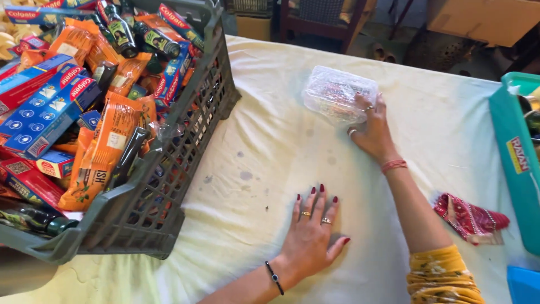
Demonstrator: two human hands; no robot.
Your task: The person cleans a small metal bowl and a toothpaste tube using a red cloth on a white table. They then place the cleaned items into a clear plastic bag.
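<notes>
While right hand (372, 130) fingers rest open on clear box (337, 93), long axis left-right, left hand (310, 233) flat, empty.

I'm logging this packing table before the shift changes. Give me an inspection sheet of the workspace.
Surface: table under a pale cloth, creased, with dark stains near the middle.
Job's things: clear plastic container, lying on the cloth.
Clutter: grey crate heaped with toothpaste boxes, orange packets and small dark bottles; red patterned cloth; teal tray at the right edge.
Hands: right hand rests on the container's side; left hand lies flat, fingers spread, on the cloth.
Cables: nothing seen.
Surroundings: chair legs and a cardboard box behind the table.
</notes>
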